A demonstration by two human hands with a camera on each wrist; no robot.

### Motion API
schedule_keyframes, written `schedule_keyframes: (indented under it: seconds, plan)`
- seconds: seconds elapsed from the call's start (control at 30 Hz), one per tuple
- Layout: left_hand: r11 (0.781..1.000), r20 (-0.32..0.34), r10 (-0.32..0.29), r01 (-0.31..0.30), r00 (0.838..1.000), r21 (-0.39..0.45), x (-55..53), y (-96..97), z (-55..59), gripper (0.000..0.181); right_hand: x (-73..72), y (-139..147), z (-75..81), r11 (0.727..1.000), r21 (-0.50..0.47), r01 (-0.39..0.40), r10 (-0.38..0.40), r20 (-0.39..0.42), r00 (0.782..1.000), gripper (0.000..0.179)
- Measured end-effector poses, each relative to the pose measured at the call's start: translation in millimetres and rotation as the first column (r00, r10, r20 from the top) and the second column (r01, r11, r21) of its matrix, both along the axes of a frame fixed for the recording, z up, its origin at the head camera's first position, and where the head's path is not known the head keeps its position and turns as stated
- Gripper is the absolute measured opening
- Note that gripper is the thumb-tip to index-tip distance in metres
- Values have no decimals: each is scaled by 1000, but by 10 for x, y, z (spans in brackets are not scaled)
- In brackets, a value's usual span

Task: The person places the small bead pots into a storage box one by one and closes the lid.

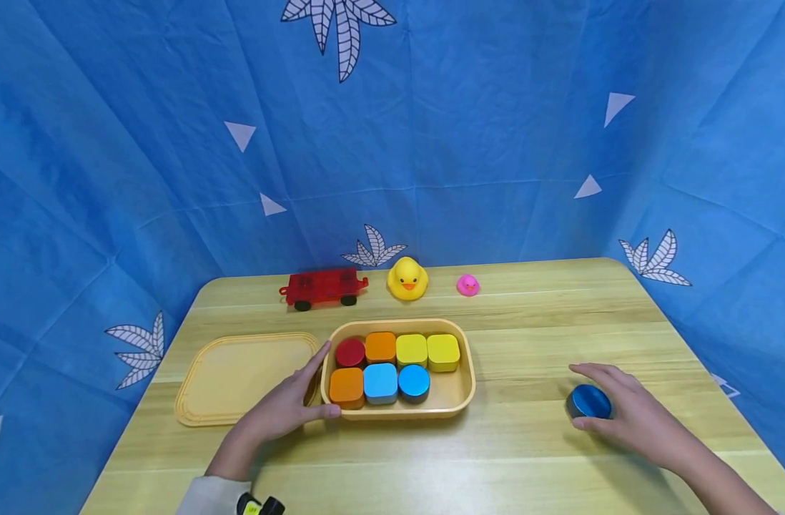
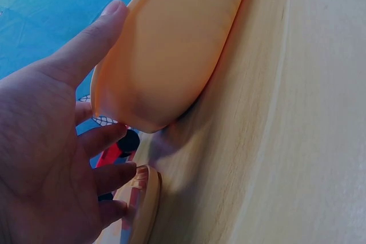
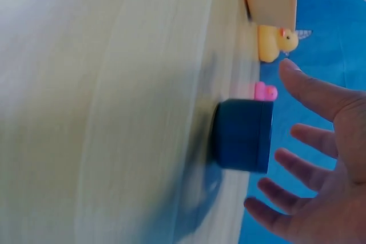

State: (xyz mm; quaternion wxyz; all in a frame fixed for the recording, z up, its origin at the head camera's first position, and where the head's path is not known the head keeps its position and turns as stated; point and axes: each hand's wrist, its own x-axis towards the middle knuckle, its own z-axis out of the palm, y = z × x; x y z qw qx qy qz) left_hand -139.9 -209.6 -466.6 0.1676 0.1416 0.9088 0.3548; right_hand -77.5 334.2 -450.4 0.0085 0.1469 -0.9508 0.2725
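My left hand (image 1: 283, 404) holds the left end of a pale orange plastic box (image 1: 467, 372), its thumb at the near corner and its index finger along the end. In the left wrist view the box's outer wall (image 2: 166, 50) lies beside the thumb. Inside the box are red, orange, yellow and blue blocks, including a round blue block (image 1: 414, 381) and a light blue block (image 1: 381, 381). At the right, my right hand (image 1: 637, 415) hovers with spread fingers about a dark blue round block (image 1: 588, 402) standing on the table. A gap separates that block (image 3: 243, 135) from the fingers in the right wrist view.
A flat pale orange lid (image 1: 247, 379) lies left of the box. Along the table's back edge stand a red toy wagon (image 1: 322, 287), a yellow duck (image 1: 407, 279) and a small pink duck (image 1: 467, 285). A blue cloth (image 1: 470, 143) hangs behind the table.
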Motion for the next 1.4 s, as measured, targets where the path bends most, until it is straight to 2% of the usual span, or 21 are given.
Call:
schedule_keyframes:
  seconds: [0.07, 0.23, 0.47, 0.57, 0.7, 0.93, 1.03, 1.27, 1.4]
  plan:
    - [1000, -1, 0, 0, 1000, -2, 4, 1, 7, 109, 11, 44, -23, 1000, 10, -9, 9, -10, 1000, 78]
    - [1000, 1, -1, 1, 1000, -1, 11, 3, 22, 109, 20, 99, -44, 1000, 25, -6, 5, 41, 999, 74]
    - [1000, 0, -6, 6, 1000, -6, 6, -7, 4, 109, -25, 101, -15, 998, 27, 49, -52, 148, 988, 66]
    - [1000, -4, -6, 6, 1000, -4, 0, -12, -2, 108, -68, 85, 4, 997, 43, 62, -68, 159, 985, 66]
    - [1000, -6, -8, 8, 1000, -2, 2, -12, -2, 108, -116, 20, 25, 998, 41, 52, -58, 157, 986, 64]
    - [1000, -7, -6, 6, 1000, -3, 10, -19, -12, 108, -166, -191, 112, 999, -48, 12, -3, 196, 981, 62]
    - [1000, -2, -2, 2, 1000, -2, 5, -16, -13, 108, -178, -318, 163, 996, -88, -5, 20, 176, 984, 62]
    - [1000, 5, 2, -2, 1000, 3, 9, -3, 3, 108, -226, -610, 292, 985, -158, -76, 87, 63, 994, 61]
    - [1000, -1, 3, -3, 1000, -3, 10, -5, -1, 109, -271, -772, 345, 981, -154, -121, 125, 14, 992, 59]
